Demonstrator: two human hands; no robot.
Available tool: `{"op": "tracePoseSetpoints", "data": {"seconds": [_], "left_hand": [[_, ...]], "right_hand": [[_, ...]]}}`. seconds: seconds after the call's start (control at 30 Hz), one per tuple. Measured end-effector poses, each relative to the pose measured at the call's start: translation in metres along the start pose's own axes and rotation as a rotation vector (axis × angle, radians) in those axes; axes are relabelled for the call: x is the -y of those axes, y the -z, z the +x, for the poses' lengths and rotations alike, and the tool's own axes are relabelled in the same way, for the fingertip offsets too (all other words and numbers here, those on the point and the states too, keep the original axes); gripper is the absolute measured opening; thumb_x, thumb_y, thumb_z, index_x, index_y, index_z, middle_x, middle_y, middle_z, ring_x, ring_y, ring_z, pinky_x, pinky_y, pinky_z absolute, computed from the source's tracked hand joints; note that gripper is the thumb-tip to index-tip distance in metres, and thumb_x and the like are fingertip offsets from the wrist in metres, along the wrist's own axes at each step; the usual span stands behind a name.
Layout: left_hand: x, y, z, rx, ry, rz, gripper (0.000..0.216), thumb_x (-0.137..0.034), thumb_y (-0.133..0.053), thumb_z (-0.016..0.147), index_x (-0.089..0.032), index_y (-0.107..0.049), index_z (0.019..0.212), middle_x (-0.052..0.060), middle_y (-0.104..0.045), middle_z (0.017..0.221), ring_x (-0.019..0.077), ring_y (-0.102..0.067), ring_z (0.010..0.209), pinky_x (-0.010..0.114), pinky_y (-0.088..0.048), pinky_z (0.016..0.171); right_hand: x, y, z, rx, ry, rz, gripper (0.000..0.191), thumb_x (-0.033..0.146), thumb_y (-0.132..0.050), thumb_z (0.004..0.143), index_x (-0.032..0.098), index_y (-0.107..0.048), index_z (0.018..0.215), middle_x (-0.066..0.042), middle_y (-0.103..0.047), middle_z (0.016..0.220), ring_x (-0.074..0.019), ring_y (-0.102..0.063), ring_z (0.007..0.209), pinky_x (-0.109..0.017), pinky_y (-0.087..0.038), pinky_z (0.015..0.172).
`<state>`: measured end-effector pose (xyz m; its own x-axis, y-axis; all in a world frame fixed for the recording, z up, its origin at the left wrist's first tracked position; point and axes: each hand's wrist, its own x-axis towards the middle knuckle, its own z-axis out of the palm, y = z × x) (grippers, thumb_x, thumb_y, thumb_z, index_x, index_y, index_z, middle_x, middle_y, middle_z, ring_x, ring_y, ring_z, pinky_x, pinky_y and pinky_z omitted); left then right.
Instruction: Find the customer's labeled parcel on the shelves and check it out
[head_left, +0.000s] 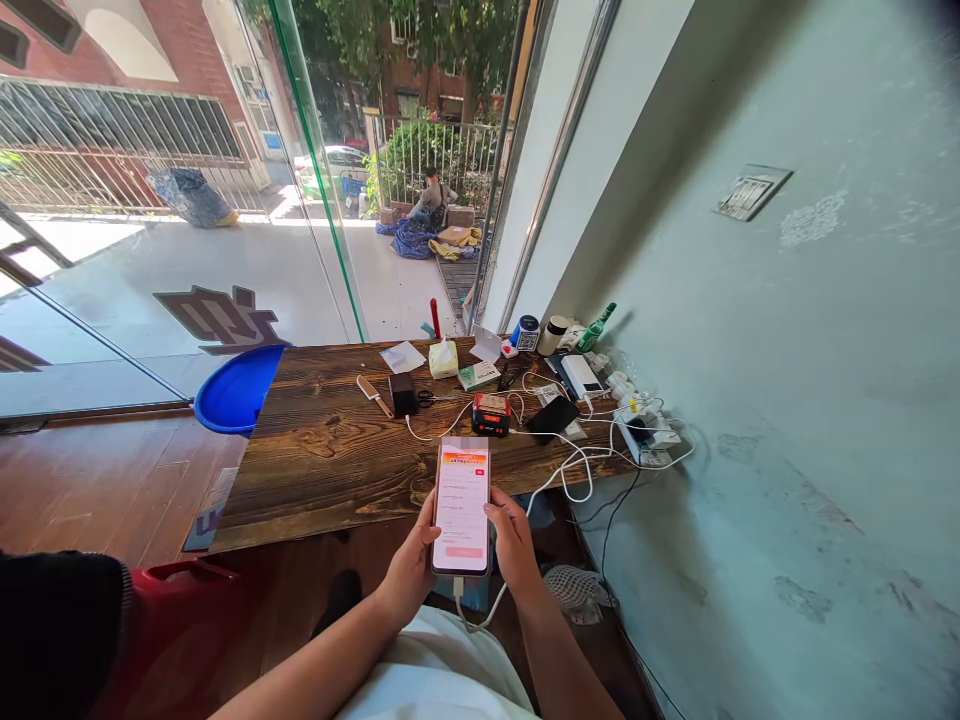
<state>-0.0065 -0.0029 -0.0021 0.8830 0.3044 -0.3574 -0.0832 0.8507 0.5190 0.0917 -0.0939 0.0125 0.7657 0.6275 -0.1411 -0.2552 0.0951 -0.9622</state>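
Between my two hands a smartphone [462,510] is held upright in front of the table's near edge. Its screen is lit, white and pink with an orange banner on top. My left hand [414,552] grips the left side, thumb at the screen's edge. On the right side my right hand [511,532] is wrapped round it, its thumb at the edge of the glass. A white charging cable [459,592] is plugged into the phone's bottom end. Beyond the phone, a red and black box-shaped device [491,414] stands on the wooden table [322,450].
A dark phone [553,419], a tissue pack [443,358], a knife [373,396], scissors [431,398] and a green bottle [597,328] lie or stand on the table. White cables run to a power strip [646,436] by the wall. A blue basin [236,388] stands left; a person [433,198] sits outside.
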Motion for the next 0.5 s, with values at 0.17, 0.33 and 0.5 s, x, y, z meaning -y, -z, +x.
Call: {"op": "tracePoseSetpoints", "data": {"seconds": [0.17, 0.33, 0.5], "left_hand": [[0.0006, 0.0002, 0.0015, -0.003, 0.001, -0.004, 0.076, -0.021, -0.051, 0.068, -0.028, -0.026, 0.139, 0.001, -0.053, 0.129, 0.0249, -0.044, 0.121, 0.036, -0.037, 0.098], [0.0, -0.0002, 0.0007, -0.004, 0.003, 0.002, 0.077, -0.022, -0.051, 0.069, -0.027, -0.024, 0.14, 0.002, -0.054, 0.127, 0.0257, -0.047, 0.116, 0.037, -0.041, 0.093], [-0.0008, -0.0004, -0.0016, 0.004, 0.009, 0.024, 0.074, -0.023, -0.051, 0.072, -0.029, -0.023, 0.14, 0.002, -0.053, 0.128, 0.026, -0.052, 0.109, 0.038, -0.046, 0.087]], "right_hand": [[-0.0012, -0.0008, 0.001, 0.002, -0.012, 0.027, 0.025, 0.03, -0.05, 0.072, 0.018, -0.067, 0.086, -0.003, -0.071, 0.083, -0.0208, -0.061, 0.076, -0.028, -0.047, 0.063], [-0.0032, 0.0, 0.002, -0.006, -0.011, 0.027, 0.023, 0.029, -0.051, 0.072, 0.02, -0.067, 0.085, -0.001, -0.07, 0.08, -0.0187, -0.06, 0.072, -0.027, -0.046, 0.065], [-0.0037, 0.0006, 0.0021, -0.005, -0.009, 0.011, 0.022, 0.029, -0.051, 0.072, 0.019, -0.067, 0.083, -0.001, -0.07, 0.078, -0.0183, -0.06, 0.069, -0.026, -0.046, 0.062]]}}
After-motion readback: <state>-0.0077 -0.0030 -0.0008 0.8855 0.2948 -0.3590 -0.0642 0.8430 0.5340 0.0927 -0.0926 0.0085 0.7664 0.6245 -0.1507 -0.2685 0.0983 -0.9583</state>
